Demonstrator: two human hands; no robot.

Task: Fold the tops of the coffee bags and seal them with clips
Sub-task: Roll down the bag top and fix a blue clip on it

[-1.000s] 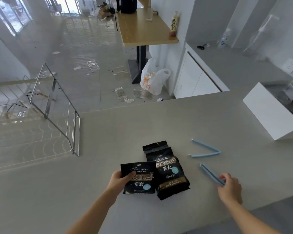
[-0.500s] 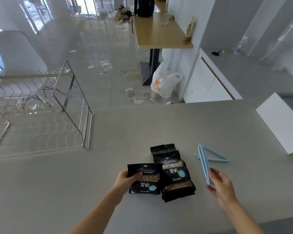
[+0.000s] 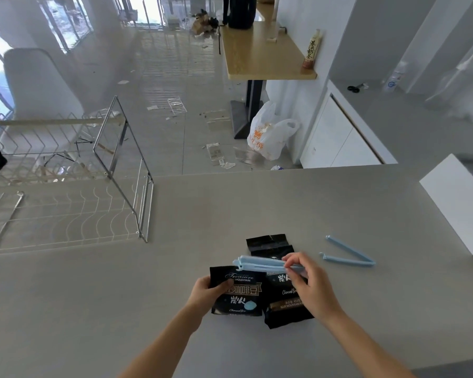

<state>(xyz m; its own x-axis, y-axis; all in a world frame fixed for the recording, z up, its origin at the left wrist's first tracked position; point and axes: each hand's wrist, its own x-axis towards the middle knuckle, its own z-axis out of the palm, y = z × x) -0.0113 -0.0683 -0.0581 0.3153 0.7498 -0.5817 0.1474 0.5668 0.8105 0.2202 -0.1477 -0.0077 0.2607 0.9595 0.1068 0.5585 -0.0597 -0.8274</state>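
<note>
Left hand (image 3: 208,293): grips left bag (image 3: 239,293) by its left edge, thumb on front.
Right hand (image 3: 309,285): pinches held clip (image 3: 260,262) between fingertips.
Counter (image 3: 257,208): carries both bags, side by side, touching.
Right bag (image 3: 271,245): flat, beneath held clip.
Spare clip (image 3: 350,258): V-open, right of bags.

Hidden — clip (image 3: 260,263) far end, under right hand (image 3: 311,290).

Light: bright daylight from the windows (image 3: 63,25), far left. Glare: pale sheen washing out the tiled floor (image 3: 172,64). Shadows: faint, soft-edged, on the grey counter (image 3: 257,203) beneath my left hand (image 3: 205,291). Blur: slight smear on my right hand (image 3: 311,287) and its blue clip (image 3: 257,261). Focus: generally soft. Distortion: wide-angle bowing at edges; dish rack (image 3: 66,214) splays.
</note>
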